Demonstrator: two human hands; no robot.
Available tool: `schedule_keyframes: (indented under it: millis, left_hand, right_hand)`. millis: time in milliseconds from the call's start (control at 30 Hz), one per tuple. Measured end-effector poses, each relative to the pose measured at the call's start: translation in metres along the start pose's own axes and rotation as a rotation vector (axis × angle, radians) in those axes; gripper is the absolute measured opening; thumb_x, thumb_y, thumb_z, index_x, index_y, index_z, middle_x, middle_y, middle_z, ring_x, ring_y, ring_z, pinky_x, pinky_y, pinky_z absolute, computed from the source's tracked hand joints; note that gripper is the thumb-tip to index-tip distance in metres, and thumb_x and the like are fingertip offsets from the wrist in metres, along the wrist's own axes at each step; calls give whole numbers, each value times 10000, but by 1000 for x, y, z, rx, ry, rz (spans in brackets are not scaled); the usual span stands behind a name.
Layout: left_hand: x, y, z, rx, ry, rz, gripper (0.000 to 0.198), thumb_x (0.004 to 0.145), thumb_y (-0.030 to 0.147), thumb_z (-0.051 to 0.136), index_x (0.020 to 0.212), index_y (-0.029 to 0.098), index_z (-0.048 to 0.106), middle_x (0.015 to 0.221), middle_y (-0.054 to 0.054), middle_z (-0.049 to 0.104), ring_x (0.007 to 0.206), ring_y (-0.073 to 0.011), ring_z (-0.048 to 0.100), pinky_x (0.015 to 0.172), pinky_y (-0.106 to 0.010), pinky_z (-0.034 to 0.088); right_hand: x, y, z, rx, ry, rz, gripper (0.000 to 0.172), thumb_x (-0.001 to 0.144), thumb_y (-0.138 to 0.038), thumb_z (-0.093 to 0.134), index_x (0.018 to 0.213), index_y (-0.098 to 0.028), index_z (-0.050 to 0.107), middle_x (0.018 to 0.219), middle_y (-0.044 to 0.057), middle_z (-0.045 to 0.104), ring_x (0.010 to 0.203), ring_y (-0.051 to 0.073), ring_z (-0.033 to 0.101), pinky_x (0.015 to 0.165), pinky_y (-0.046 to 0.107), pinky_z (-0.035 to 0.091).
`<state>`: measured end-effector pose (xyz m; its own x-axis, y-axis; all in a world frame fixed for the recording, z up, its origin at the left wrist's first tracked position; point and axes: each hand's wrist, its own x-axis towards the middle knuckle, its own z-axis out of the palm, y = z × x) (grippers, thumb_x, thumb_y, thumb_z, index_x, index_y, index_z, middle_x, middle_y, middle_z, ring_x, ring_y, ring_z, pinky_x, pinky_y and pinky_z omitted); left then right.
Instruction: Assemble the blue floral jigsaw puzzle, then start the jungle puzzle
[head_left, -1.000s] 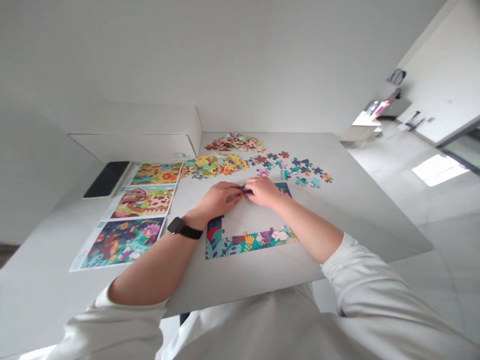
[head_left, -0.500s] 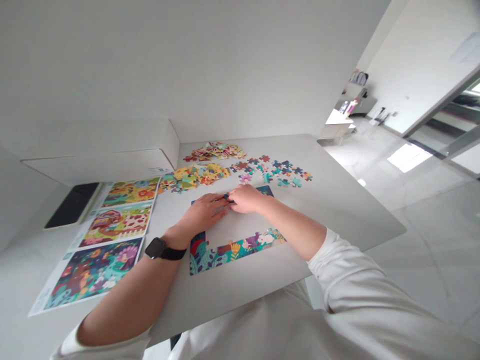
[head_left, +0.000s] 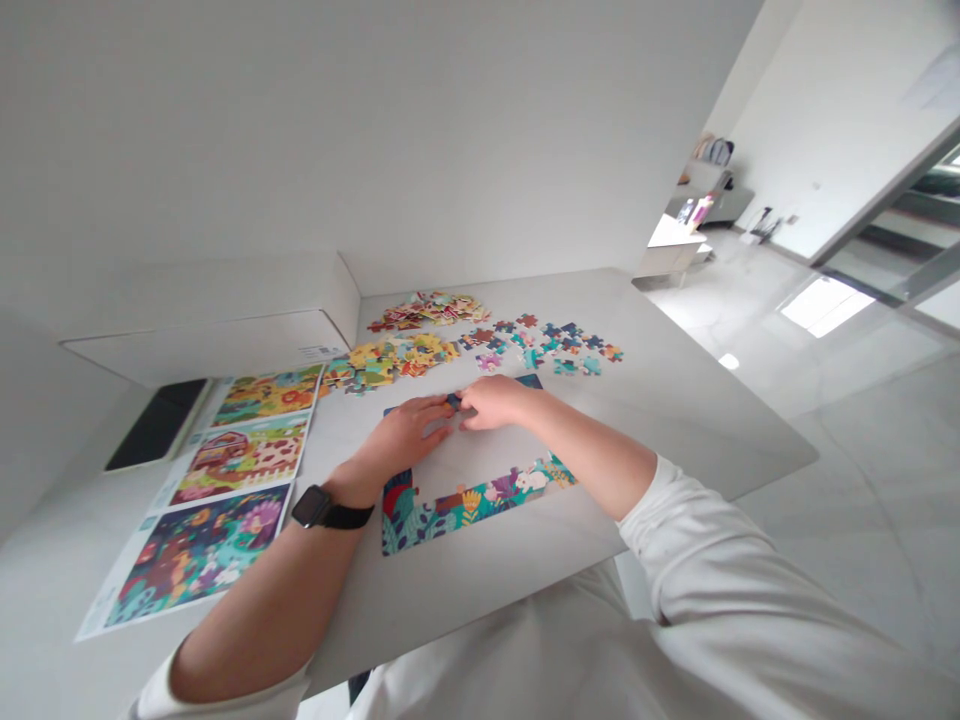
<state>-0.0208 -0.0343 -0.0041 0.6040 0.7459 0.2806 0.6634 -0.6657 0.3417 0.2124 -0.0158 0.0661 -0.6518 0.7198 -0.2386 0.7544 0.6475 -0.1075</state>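
Note:
A partly joined jigsaw puzzle border (head_left: 469,508) lies on the table, its lower strip showing plants and a white rabbit. My left hand (head_left: 409,432), with a black watch on the wrist, rests over the border's upper left part, fingers stretched out and lying flat. My right hand (head_left: 493,402) is closed, its fingertips pinching at a dark blue puzzle piece (head_left: 453,400) on the upper edge, close to my left fingertips. Much of the upper strip is hidden under both hands. Loose blue and teal puzzle pieces (head_left: 555,342) lie just beyond my right hand.
Yellow puzzle pieces (head_left: 397,357) and a reddish heap of pieces (head_left: 431,308) lie at the back. On the left are a sheet with three printed pictures (head_left: 206,550), a dark-screened tablet (head_left: 157,425) and a white box (head_left: 210,335). The wall borders the table (head_left: 675,400) behind.
The whole view has shifted slightly. Both hands stay at the upper edge of the border, with only small finger movement at the dark blue piece.

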Motion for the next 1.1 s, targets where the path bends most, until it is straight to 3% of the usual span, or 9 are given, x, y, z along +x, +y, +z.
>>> schedule_keyframes:
  millis: [233,400,633,867,1000,1100]
  left_hand:
    - [2,-1,-1,31,-17,-9,335,1025,460,585,1194,315,835,1378,-57,789,1346,-280,707,1186,-434,564]
    - [0,-14,-7,-16,-59,-8,367,1027,454,549,1160,307,858,1363,-57,797,1282,-281,737,1151,-450,582]
    - [1,-15,-6,-50,17,18,353,999,481,578,1053,300,876,1248,-82,835,1199,-299,767,1110,-480,603]
    - [2,-7,-11,-78,38,24,341,1015,425,557,1103,294,860,1238,-82,836,1205,-288,764,1126,-479,590]
    - [0,-4,-17,-37,156,-32,349,1024,425,559,1173,276,836,1321,-102,803,1246,-303,738,1144,-510,574]
    - [-3,1,-21,-31,262,-67,322,1046,401,544,1156,261,812,1265,-96,808,1193,-280,747,1134,-488,574]
  right_hand:
    - [-3,-4,-4,-26,-12,-5,352,1018,-460,658,1147,-205,865,1204,160,832,1083,304,778,827,357,542]
    - [-1,2,0,22,11,-6,267,998,-442,701,1059,-245,871,1184,122,843,1048,277,781,844,341,540]
    - [3,8,4,75,30,10,202,989,-419,720,991,-279,865,1155,79,854,1046,255,782,859,320,537]
    - [2,12,6,99,38,-65,217,997,-376,724,1125,-269,863,1390,76,787,1204,258,766,986,322,558]
    - [-5,28,-8,209,152,-139,334,992,-310,743,1309,-229,815,1568,87,670,1387,254,682,1160,323,498]
    - [-18,54,-27,323,374,-67,335,1017,-274,690,1325,-208,807,1495,99,726,1377,238,685,1184,341,492]
